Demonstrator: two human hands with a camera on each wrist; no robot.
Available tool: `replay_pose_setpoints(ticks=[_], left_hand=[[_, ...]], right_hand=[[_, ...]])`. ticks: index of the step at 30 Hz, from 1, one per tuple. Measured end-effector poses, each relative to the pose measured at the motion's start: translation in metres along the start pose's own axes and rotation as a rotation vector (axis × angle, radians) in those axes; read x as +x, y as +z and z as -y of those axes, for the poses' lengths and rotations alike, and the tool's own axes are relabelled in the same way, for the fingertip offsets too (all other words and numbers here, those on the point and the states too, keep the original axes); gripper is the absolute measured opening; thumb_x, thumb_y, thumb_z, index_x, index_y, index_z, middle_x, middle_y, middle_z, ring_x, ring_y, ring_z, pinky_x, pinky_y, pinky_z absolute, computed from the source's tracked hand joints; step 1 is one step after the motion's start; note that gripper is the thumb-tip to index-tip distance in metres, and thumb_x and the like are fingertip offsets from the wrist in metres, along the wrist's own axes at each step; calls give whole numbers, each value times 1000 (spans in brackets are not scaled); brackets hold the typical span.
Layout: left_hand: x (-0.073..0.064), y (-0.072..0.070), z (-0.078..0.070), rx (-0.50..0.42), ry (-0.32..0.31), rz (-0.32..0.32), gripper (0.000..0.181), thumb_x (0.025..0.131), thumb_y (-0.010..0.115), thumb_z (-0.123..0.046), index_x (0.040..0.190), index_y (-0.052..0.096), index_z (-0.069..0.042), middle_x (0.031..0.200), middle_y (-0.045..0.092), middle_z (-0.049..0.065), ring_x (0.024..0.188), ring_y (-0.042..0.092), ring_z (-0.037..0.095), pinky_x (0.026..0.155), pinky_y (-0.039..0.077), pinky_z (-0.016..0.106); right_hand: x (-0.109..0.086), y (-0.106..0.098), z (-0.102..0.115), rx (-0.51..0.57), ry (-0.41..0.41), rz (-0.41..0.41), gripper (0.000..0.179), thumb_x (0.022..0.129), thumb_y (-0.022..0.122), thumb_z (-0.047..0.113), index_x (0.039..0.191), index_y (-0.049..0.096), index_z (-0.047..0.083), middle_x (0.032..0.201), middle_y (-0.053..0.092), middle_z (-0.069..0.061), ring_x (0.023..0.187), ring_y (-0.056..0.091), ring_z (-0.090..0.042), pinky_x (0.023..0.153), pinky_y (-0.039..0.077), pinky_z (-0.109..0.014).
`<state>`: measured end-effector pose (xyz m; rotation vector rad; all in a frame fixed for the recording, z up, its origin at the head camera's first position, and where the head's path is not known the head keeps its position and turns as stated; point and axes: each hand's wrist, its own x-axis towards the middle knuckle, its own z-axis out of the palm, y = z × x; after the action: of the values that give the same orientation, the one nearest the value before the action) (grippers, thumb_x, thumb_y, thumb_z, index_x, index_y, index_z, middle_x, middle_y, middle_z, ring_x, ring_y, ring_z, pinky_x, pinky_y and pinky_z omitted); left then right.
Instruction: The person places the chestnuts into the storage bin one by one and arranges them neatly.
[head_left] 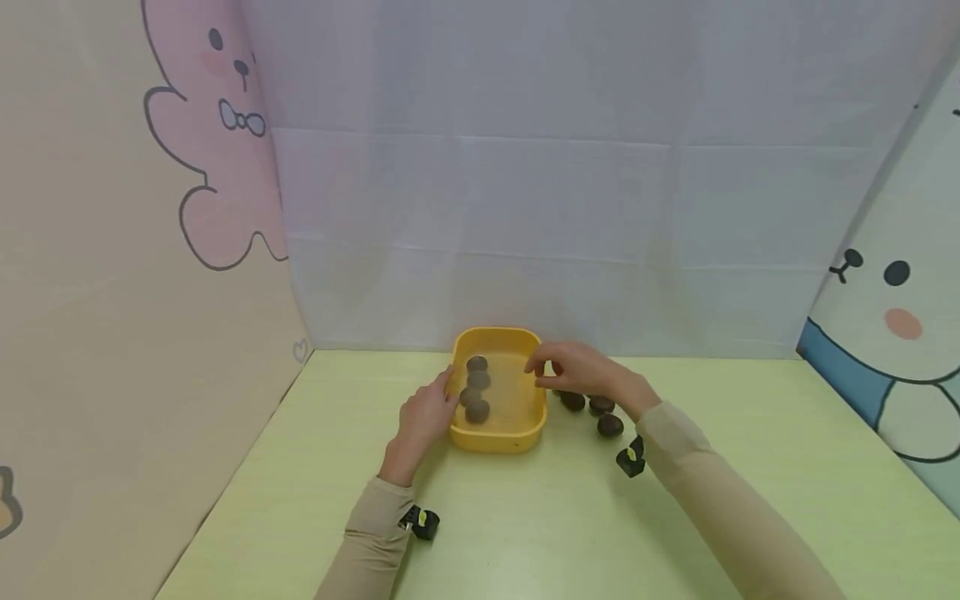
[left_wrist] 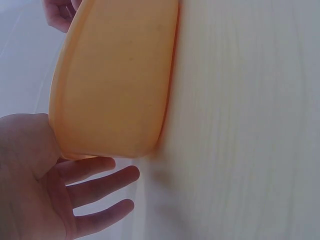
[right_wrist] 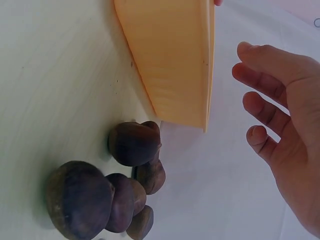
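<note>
In the head view, a pale yellow-green table [head_left: 540,525] spreads beneath both hands, with a whitish cloth backdrop [head_left: 480,200] beyond them, a panel with a pink bear drawing [head_left: 225,183] off past the left hand and one with a white cartoon figure [head_left: 911,367] well out past the right. Between the hands sits the yellow container [head_left: 498,442], upright on the table, with four hazy brown chestnuts [head_left: 477,412] in its half nearer the left hand. Its raised wall stands between these and the loose chestnuts [head_left: 610,426], which lie on the table beneath and just beside the right hand, partly covered by it. Black wrist devices [head_left: 426,525] jut from both wrists. The left hand [head_left: 427,410] grips the container's side, while the right hand [head_left: 573,367] hovers palm down near the opposite rim, fingers bent. In the left wrist view, the container's wall hides the left thumb, so the hand pinches the rim with three fingers extended along the outside; part of the right hand shows beyond. In the right wrist view, the right hand is released, fingers loosely curved and apart from the container, and the loose chestnuts lie clustered below it, the farther ones overlapped by the nearer, beside the container's end.
</note>
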<state>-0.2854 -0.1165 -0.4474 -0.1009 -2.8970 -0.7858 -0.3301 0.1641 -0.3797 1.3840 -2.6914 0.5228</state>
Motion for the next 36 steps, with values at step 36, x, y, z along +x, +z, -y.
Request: replay_pose_setpoints(ticks=[36], left_hand=[[-1, -3, -4, -3, -26, 26, 54, 98, 53, -20, 150, 45, -16, 79, 63, 12, 53, 46, 20, 47, 35, 32]], right_hand=[[-60, 9, -27, 105, 201, 36, 20, 92, 70, 19, 111, 72, 14, 109, 70, 2, 91, 63, -15, 83, 53, -38]])
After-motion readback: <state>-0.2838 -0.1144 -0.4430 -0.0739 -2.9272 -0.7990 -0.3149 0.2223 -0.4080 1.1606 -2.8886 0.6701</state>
